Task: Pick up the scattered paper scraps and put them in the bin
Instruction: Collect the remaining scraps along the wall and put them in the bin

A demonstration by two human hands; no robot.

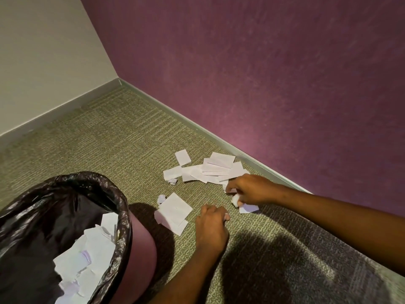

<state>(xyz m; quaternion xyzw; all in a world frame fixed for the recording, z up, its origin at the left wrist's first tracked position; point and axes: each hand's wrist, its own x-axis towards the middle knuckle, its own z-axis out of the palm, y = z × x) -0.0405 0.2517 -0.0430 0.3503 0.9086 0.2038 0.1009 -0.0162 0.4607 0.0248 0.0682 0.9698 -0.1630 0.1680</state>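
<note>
White paper scraps lie on the green carpet: a pile (pixel 215 170) near the purple wall, a single square (pixel 183 157) left of it, a flat stack (pixel 174 210) close to the bin, and two crumpled bits (pixel 173 181) (pixel 161 199). My right hand (pixel 249 189) rests at the pile's near right end, fingers closed on several scraps (pixel 246 207). My left hand (pixel 211 224) is a closed fist on the carpet right of the flat stack, with a sliver of white at its fingertips. The bin (pixel 143 249) stands at lower left, lined with a black bag (pixel 92 183), holding several scraps.
The purple wall's baseboard (pixel 197 126) runs diagonally just behind the pile. A beige wall (pixel 43 62) closes the corner on the left. Open carpet (pixel 109 139) lies beyond the bin.
</note>
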